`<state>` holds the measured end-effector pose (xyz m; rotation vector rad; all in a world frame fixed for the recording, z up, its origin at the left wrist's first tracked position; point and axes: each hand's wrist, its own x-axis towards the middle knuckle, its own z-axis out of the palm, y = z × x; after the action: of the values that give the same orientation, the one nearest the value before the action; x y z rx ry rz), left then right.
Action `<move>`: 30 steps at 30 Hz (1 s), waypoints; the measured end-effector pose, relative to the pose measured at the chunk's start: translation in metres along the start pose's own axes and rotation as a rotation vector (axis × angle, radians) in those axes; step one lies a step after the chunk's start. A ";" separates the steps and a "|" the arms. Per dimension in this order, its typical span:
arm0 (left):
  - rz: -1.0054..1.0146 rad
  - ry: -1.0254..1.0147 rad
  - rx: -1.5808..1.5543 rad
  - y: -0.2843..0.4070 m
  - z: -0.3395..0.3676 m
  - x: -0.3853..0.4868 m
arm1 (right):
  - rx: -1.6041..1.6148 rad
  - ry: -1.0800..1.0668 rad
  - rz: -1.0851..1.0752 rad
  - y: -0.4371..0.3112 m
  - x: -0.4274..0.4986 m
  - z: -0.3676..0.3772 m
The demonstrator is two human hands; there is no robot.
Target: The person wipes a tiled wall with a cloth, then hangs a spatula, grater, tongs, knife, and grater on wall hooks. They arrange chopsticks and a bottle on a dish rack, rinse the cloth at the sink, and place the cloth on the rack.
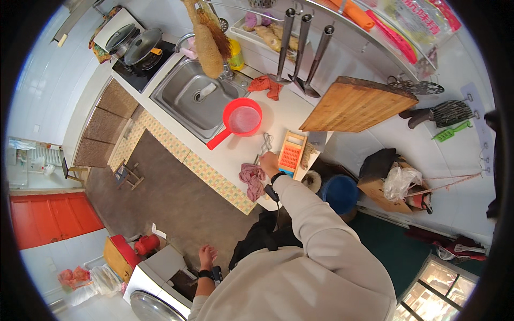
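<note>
Over the counter, my right hand [269,162] is curled close to a metal wire whisk [266,141]; whether its fingers hold the handle cannot be made out. A crumpled pink cloth [252,181] lies just below that hand. To its right is a grater with a wooden frame and an orange plate [291,155], a blue part showing at its lower end. Beside the grater lie a knobbly brown root [307,155] and a metal blade [317,140]. A red plastic dipper [242,116] stands by the sink. Low in the picture, my left hand [207,257] hangs empty with fingers loosely apart.
A steel sink [192,100] is set into the counter, with lidded pans [142,46] on the hob beyond. A wooden chopping board [357,106] leans at the back right. Ladles [285,48] hang above. A blue bucket [340,194] stands beyond the counter's right end.
</note>
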<state>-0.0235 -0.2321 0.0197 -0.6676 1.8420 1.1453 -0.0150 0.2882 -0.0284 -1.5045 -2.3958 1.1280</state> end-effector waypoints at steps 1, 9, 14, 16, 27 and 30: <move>0.023 -0.015 -0.017 -0.005 -0.006 -0.002 | -0.045 -0.001 0.123 -0.005 0.002 0.004; -0.111 0.014 -0.007 -0.033 -0.022 -0.012 | 0.020 -0.041 0.237 -0.024 0.007 0.001; -0.115 -0.025 0.035 -0.022 -0.015 -0.001 | 0.131 -0.030 0.228 -0.028 0.012 -0.009; -0.057 -0.043 0.005 -0.015 -0.009 0.005 | 0.147 -0.035 0.210 -0.027 0.011 -0.013; -0.099 -0.157 0.128 0.030 0.032 0.041 | 0.539 -0.044 0.019 0.019 -0.061 -0.093; -0.055 -0.209 0.054 0.043 0.053 0.055 | 0.533 0.009 0.003 0.048 -0.095 -0.147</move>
<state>-0.0643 -0.1658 -0.0206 -0.5426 1.6620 1.0835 0.1338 0.3017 0.0748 -1.3183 -1.8645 1.5876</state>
